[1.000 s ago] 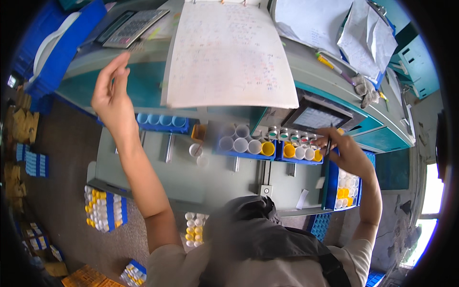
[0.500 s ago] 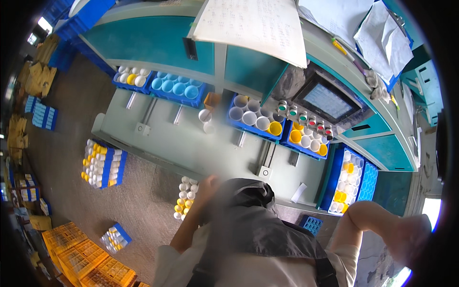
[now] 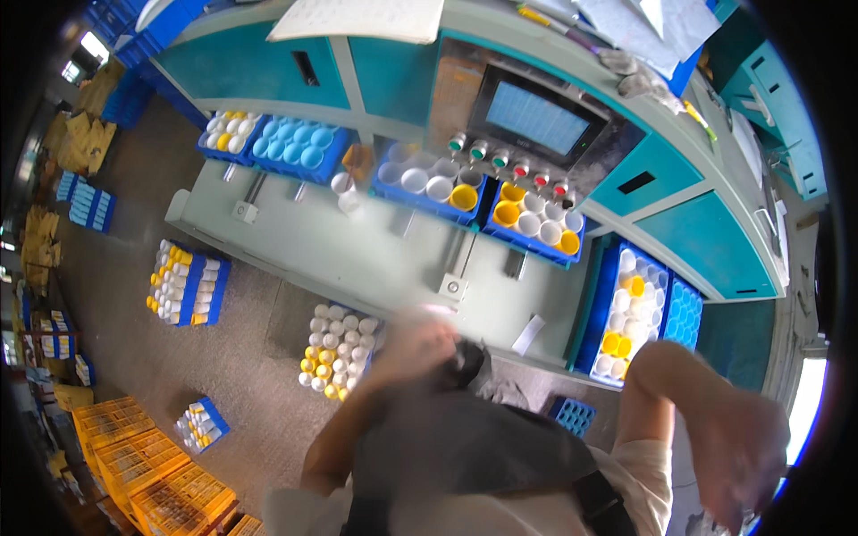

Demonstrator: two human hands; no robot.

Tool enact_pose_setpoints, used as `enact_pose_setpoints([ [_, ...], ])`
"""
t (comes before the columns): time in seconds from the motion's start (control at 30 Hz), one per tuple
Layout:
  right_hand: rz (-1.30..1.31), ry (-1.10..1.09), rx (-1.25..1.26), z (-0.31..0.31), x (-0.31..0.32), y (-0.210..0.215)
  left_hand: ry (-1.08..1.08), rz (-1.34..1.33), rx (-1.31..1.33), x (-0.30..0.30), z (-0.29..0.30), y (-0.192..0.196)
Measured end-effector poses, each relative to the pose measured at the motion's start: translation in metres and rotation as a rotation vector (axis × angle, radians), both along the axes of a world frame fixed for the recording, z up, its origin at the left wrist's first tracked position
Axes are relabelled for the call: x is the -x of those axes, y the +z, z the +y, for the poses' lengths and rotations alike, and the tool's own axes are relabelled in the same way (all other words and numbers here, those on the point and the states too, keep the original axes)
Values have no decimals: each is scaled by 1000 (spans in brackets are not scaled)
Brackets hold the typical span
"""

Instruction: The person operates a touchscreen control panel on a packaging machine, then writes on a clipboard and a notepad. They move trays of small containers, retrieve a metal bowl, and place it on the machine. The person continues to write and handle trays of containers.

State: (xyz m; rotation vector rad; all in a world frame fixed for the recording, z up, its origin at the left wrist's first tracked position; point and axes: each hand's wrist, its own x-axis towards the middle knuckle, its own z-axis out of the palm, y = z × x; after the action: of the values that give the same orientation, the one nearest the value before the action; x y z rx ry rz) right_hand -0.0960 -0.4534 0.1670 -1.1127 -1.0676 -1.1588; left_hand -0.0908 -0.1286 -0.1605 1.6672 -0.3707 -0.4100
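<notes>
1. Fingers on my left hand are blurring in front of the dark garment at my chest, near the front edge of the bench; whether they are spreading, closing or holding anything, I cannot tell.
2. My right hand is hanging out at the right, well apart from the left; its fingers are blurring too, so I cannot tell their state either.
3. My right elbow is bending just beside the long blue crate of white and yellow cups; working well is calling, I judge, for tucking that elbow clear of them.
4. My left forearm is showing near the floor cups; a slow, loose wrist is suiting this spot, I judge.
5. 2 smaller blue trays are standing below the screen, well apart from both hands.
</notes>
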Motion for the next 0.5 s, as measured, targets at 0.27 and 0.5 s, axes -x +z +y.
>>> enact_pose_setpoints([
  [0.27,976,466,1399,-14,-30,-204,-487,48,-74,100,-77,23],
  [0.5,1316,902,1518,-47,62,-233,-345,50,-130,106,-84,19],
])
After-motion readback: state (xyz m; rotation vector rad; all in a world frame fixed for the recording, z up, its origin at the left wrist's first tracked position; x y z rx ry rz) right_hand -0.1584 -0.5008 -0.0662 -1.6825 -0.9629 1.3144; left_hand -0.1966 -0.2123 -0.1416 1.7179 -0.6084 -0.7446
